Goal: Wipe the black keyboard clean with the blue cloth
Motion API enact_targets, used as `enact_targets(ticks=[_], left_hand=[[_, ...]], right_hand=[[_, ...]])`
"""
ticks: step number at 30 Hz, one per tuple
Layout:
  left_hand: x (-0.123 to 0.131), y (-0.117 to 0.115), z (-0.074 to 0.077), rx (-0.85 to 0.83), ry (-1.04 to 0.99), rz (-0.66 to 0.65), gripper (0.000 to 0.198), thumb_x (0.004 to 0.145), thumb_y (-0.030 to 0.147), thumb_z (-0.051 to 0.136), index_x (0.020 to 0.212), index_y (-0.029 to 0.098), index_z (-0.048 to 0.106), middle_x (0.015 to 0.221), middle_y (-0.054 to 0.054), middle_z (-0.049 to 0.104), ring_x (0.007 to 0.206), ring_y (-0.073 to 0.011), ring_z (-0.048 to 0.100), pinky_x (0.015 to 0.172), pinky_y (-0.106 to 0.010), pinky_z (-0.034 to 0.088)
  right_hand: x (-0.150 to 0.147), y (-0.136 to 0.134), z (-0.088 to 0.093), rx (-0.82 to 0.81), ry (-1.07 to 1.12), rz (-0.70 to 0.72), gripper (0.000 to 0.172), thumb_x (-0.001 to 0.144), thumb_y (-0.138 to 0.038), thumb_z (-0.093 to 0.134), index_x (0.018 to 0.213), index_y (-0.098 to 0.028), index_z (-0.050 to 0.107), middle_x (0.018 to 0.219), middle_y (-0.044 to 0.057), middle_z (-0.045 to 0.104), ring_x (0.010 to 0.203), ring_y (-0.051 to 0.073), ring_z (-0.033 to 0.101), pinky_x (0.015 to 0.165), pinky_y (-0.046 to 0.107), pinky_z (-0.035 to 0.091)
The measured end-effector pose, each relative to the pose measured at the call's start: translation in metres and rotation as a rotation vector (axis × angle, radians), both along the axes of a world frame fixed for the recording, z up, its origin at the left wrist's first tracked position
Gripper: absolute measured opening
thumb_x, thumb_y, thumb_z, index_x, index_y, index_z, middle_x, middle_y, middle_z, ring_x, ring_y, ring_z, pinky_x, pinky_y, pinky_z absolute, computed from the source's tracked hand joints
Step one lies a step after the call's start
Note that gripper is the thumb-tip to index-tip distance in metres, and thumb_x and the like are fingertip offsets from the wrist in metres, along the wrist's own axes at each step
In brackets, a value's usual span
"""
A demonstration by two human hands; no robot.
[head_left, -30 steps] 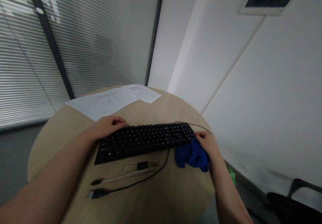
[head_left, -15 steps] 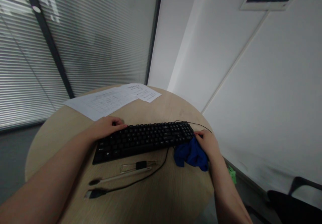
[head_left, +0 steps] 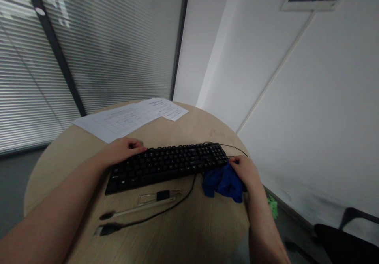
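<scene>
On the table (head_left: pixel 201 127), hands (head_left: pixel 122 152) touch a keyboard (head_left: pixel 171 163) and blue cloth (head_left: pixel 222 181).

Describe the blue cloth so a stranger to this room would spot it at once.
Start with the round wooden table and find the black keyboard lying across it. At the keyboard's right end, by the person's right hand, is the blue cloth. Soft and crumpled, it is the only blue thing on the table.

Venetian blinds (head_left: pixel 127 46) hang beyond the round surface (head_left: pixel 204 123); past its right edge stand a white wall (head_left: pixel 319 110) and black chair (head_left: pixel 343 242).
</scene>
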State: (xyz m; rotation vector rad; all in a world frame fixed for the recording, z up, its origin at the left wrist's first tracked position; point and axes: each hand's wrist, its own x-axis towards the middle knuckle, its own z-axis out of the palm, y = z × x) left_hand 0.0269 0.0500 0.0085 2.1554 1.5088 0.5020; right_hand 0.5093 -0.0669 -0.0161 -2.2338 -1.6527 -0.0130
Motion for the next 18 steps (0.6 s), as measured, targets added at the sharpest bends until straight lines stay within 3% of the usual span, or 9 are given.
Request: enact_targets(ticks=[6, 13, 18], left_hand=[[-0.001, 0.000, -0.002, 0.018, -0.037, -0.021, 0.048, 0.077, 0.068, 0.057, 0.064, 0.022, 0.064, 0.064, -0.002, 0.065, 0.066, -0.0205, 0.060, 0.066, -0.033, 0.042], [0.002, -0.004, 0.002, 0.014, -0.017, -0.010, 0.050, 0.077, 0.070, 0.056, 0.067, 0.022, 0.064, 0.067, -0.001, 0.067, 0.069, -0.0201, 0.061, 0.066, -0.031, 0.041], [0.003, -0.006, 0.003, 0.018, -0.021, -0.006, 0.050, 0.076, 0.070, 0.056, 0.067, 0.022, 0.063, 0.069, -0.001, 0.067, 0.071, -0.0206, 0.061, 0.067, -0.031, 0.041]], right_hand=[[-0.003, 0.013, -0.003, 0.048, 0.084, 0.037, 0.028, 0.090, -0.033, 0.056, 0.102, -0.022, 0.079, 0.109, 0.006, 0.071, 0.100, 0.016, 0.064, 0.092, 0.025, 0.047], [-0.012, 0.018, 0.005, 0.183, 0.258, 0.061, 0.034, 0.090, -0.036, 0.053, 0.110, -0.022, 0.077, 0.115, 0.003, 0.070, 0.109, 0.017, 0.064, 0.104, 0.029, 0.048], [-0.013, 0.022, 0.002, 0.139, 0.215, 0.013, 0.040, 0.089, -0.032, 0.056, 0.126, -0.025, 0.070, 0.119, 0.004, 0.068, 0.106, 0.017, 0.064, 0.099, 0.029, 0.049]])
